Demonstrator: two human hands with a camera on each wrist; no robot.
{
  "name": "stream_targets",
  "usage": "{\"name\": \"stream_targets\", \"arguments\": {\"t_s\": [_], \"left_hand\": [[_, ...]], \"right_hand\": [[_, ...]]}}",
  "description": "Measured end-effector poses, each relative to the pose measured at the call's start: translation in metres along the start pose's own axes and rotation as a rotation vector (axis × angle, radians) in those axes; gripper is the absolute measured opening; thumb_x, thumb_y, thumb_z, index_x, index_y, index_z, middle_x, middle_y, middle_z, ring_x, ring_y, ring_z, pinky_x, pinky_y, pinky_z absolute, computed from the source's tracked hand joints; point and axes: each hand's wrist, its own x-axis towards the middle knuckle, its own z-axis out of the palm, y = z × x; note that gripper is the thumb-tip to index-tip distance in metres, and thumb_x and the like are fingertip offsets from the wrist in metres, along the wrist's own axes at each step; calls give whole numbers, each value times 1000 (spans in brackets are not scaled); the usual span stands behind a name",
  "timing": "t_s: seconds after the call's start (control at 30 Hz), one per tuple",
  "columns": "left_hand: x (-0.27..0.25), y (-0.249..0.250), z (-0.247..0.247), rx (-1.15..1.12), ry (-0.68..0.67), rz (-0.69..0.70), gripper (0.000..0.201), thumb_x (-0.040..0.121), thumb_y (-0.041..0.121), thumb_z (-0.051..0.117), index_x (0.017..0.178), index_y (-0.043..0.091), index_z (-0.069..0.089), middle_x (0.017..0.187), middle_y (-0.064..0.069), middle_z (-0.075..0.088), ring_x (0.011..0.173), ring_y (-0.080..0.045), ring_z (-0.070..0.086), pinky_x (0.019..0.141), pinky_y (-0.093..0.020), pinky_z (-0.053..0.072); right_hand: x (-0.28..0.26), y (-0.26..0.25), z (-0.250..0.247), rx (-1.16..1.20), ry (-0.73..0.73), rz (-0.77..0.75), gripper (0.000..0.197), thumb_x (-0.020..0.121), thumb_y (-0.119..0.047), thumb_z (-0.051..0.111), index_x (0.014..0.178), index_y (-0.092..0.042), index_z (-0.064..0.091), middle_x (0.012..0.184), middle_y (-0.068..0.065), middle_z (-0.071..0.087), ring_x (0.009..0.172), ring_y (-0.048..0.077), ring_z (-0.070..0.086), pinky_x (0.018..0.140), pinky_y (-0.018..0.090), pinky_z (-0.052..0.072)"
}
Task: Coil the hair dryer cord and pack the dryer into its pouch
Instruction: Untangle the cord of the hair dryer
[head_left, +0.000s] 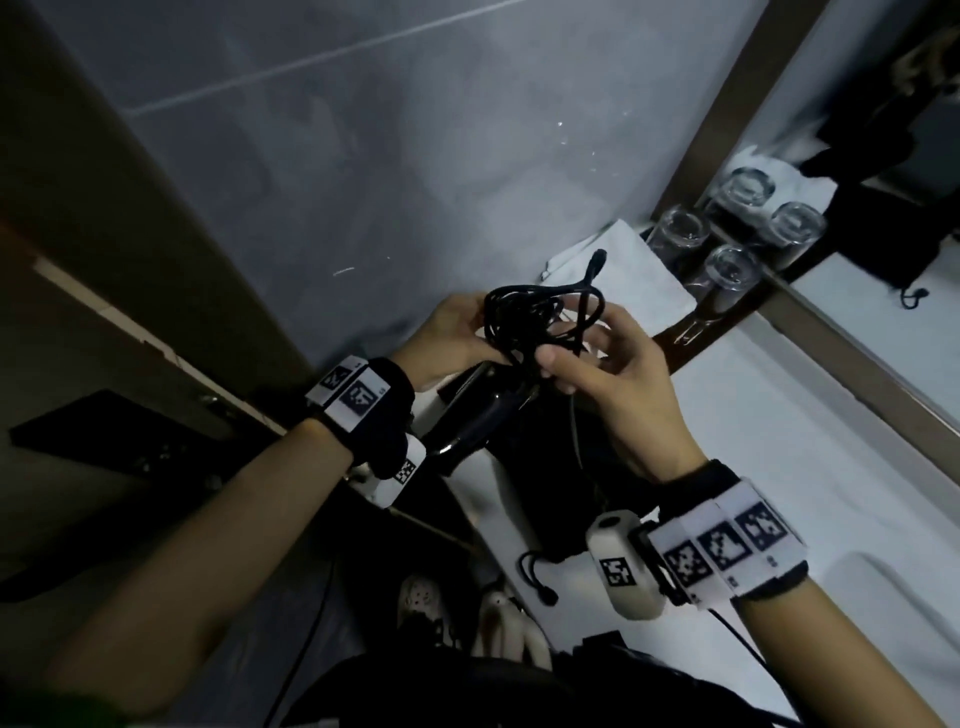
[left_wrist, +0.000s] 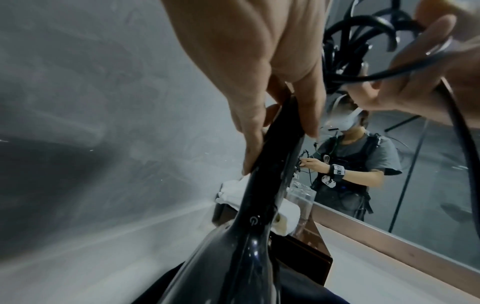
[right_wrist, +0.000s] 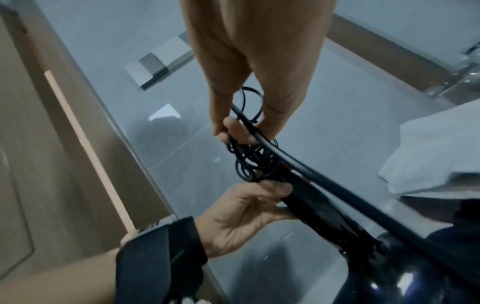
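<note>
The glossy black hair dryer (head_left: 475, 413) is held above the counter, handle up. My left hand (head_left: 467, 332) grips the dryer handle (left_wrist: 280, 148) and steadies the bundle of black cord (head_left: 524, 317) looped at its top. The plug end (head_left: 597, 260) sticks up out of the bundle. My right hand (head_left: 566, 364) pinches a strand of the cord (right_wrist: 249, 123) between thumb and fingers, right beside the coil (right_wrist: 253, 162). The black pouch (head_left: 550, 467) lies on the white counter under both hands, its drawstring (head_left: 535, 577) trailing toward me.
A folded white towel (head_left: 623, 265) and several upturned glasses (head_left: 680, 234) sit on a brown tray at the back. A mirror (head_left: 883, 249) runs along the right side and a grey tiled wall (head_left: 363, 156) stands behind. The white counter (head_left: 779, 441) extends right.
</note>
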Motion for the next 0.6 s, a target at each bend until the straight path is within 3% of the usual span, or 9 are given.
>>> {"name": "stream_targets", "arguments": {"t_s": [0.1, 0.23, 0.3, 0.37, 0.43, 0.53, 0.6], "left_hand": [[-1, 1, -7, -92, -53, 7, 44, 62, -12, 70, 96, 16, 68, 81, 3, 72, 77, -12, 67, 70, -25, 54], [0, -4, -16, -106, -45, -42, 44, 65, -13, 70, 106, -1, 60, 89, -6, 70, 84, -18, 66, 75, -28, 54], [0, -4, -20, -1, 25, -71, 41, 67, -11, 71, 104, 6, 63, 92, 3, 71, 89, -9, 66, 79, -20, 51], [-6, 0, -20, 134, 125, -53, 36, 69, -8, 73, 93, 17, 62, 82, 16, 68, 79, 11, 62, 71, -5, 44], [-17, 4, -18, 227, 210, 21, 34, 71, -7, 73, 93, 14, 60, 82, 15, 64, 74, 18, 59, 66, 0, 40], [-39, 5, -15, 297, 319, 34, 31, 75, 2, 74, 101, 4, 58, 96, -5, 66, 83, 3, 61, 70, -5, 43], [-53, 7, -13, 180, 405, -38, 40, 78, -1, 69, 110, 6, 47, 104, -10, 60, 89, -14, 61, 80, -23, 52]], "right_hand": [[3, 4, 11, 17, -19, 16, 56, 68, -12, 75, 118, -6, 51, 91, 2, 65, 64, 20, 61, 55, 21, 49], [8, 15, 22, -57, -20, 31, 56, 77, -10, 72, 126, -13, 46, 96, 16, 61, 76, 25, 63, 63, 26, 54], [11, 19, 27, -107, -21, 22, 53, 82, -12, 70, 127, -20, 45, 96, 19, 55, 79, 21, 62, 71, 32, 56], [12, 20, 33, -142, -31, 1, 50, 83, -14, 69, 126, -25, 45, 89, 7, 52, 79, 14, 61, 78, 41, 57], [13, 21, 38, -160, -70, -11, 46, 84, -14, 67, 122, -31, 48, 87, 0, 49, 82, 12, 62, 80, 44, 57], [11, 19, 47, -186, -154, -17, 45, 87, -10, 63, 119, -36, 48, 88, 3, 51, 83, 14, 64, 78, 41, 58], [10, 18, 52, -223, -156, -30, 44, 89, -10, 62, 124, -32, 46, 87, 5, 54, 82, 18, 64, 75, 37, 58]]}}
